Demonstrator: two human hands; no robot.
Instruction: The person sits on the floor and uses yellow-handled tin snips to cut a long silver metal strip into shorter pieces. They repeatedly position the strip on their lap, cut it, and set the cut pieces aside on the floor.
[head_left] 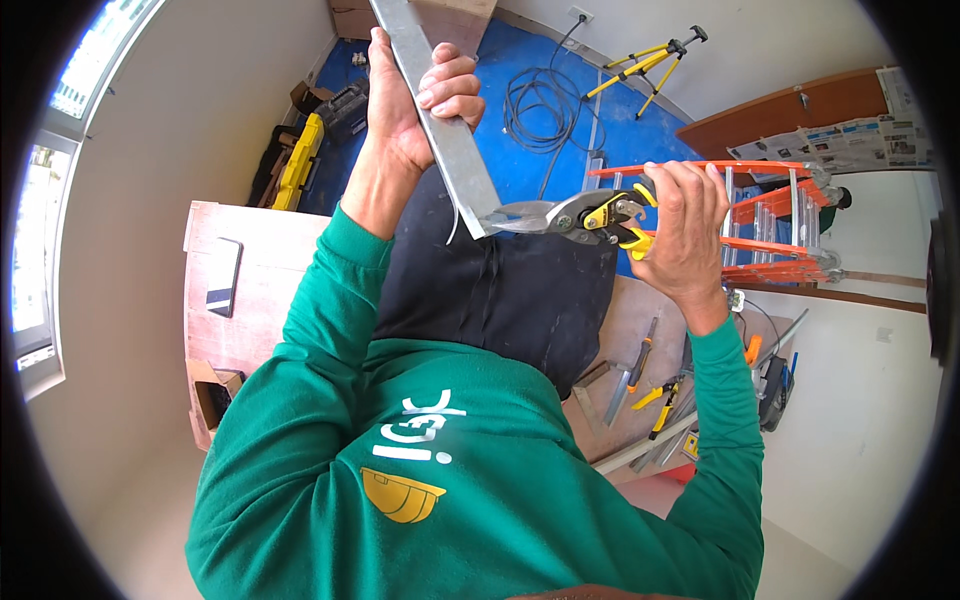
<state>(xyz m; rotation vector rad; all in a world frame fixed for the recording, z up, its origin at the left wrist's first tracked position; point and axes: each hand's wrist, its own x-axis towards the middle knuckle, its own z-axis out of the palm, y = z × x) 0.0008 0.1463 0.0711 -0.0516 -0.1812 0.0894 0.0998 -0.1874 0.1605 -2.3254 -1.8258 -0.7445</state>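
Note:
My left hand (392, 115) is wrapped round a long grey metal profile (458, 168), which slants down from the top edge of the view. My right hand (685, 235) grips yellow-and-black tin snips (568, 216) by their handles, which are spread apart. The blades reach left to the profile's lower end and meet its corner; whether they bite into the metal cannot be told. A thin pale strip (452, 226) hangs beside that end.
A blue floor covering (500, 75) lies ahead, with a coiled black cable (540, 110) and a yellow tripod (650, 65). An orange ladder (760, 170) stands at the right. Behind me, a wooden board (625, 310) bears hand tools and a phone-like dark object (224, 278) lies on the left part.

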